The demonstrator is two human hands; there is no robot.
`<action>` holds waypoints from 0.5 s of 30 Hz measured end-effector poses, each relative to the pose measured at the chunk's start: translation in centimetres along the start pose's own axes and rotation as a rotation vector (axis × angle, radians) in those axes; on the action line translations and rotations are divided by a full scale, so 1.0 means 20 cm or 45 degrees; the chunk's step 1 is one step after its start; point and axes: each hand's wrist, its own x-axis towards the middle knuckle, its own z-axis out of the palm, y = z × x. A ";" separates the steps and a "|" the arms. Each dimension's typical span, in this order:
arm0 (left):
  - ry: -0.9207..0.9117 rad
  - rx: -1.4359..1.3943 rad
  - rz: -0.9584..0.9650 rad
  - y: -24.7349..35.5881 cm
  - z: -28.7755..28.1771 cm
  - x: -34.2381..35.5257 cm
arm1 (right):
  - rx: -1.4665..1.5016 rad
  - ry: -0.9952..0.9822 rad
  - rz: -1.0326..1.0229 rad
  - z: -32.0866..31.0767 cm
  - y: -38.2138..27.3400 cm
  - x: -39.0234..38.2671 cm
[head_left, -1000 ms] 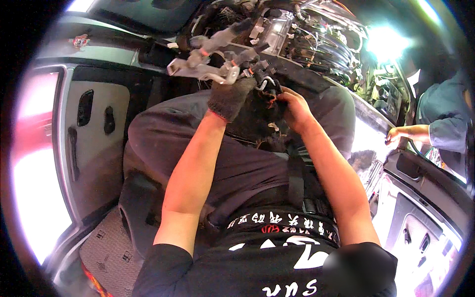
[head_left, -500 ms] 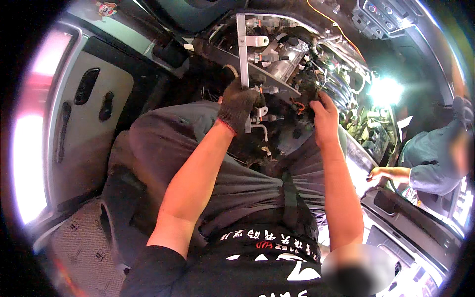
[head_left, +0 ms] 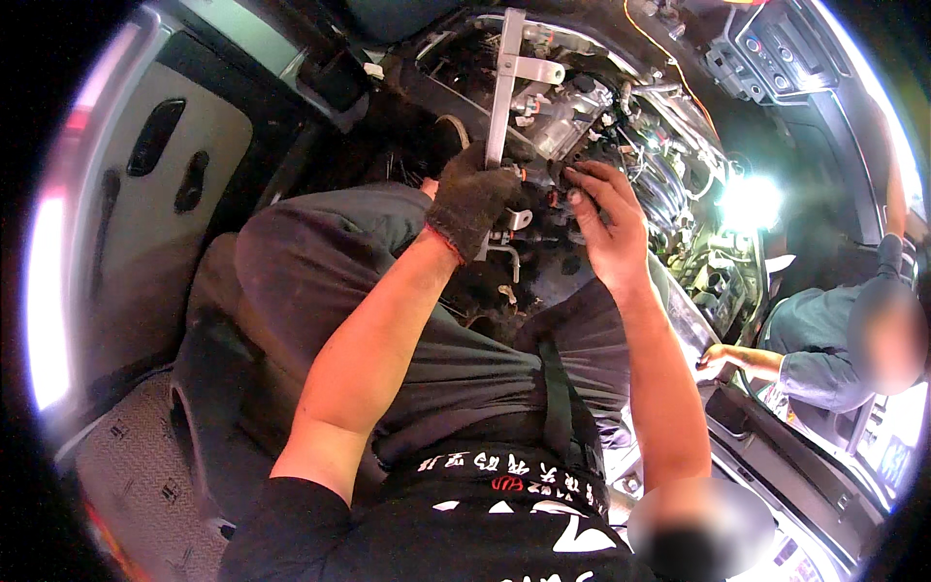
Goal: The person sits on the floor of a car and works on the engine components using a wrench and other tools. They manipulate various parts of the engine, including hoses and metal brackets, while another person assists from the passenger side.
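Two hands at a stripped vehicle dash assembly

Item: left hand (head_left: 472, 199), in a dark work glove, upper centre of the frame; its grip is clamped around the lower end of a pale metal bracket bar (head_left: 506, 82) that runs up toward the top edge; right hand (head_left: 606, 221), bare, just right of it, fingers loosely curled and apart, fingertips touching small connectors in the wiring cluster (head_left: 582, 126) behind the bar, nothing closed in it.

Progress, as a judgement: dash covers already off, mechanism and wires exposed; the bar looks still attached at its upper end, so the work on it appears mid-way, fastenings and wiring left to deal with.

Surface: no table; the person sits in grey trousers (head_left: 320, 262) on a car seat, a patterned floor mat (head_left: 126, 466) at lower left.

Room: a vehicle cabin; a grey door panel (head_left: 145, 204) at left; a bright work lamp (head_left: 749, 202) at right; another person in a grey sleeve (head_left: 815, 354) reaches in at right.
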 end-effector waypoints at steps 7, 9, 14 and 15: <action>0.041 0.146 0.148 0.03 0.02 0.00 | -0.370 -0.331 -0.108 -0.05 0.01 0.11; 0.039 0.287 0.254 -0.01 -0.03 0.04 | -0.301 -0.424 0.012 -0.05 0.00 0.13; 0.088 0.423 0.190 0.01 0.00 0.03 | 0.442 -0.578 0.607 -0.07 0.14 0.17; 0.108 0.434 0.175 0.02 0.01 0.02 | 0.600 -0.583 0.634 -0.07 0.15 0.18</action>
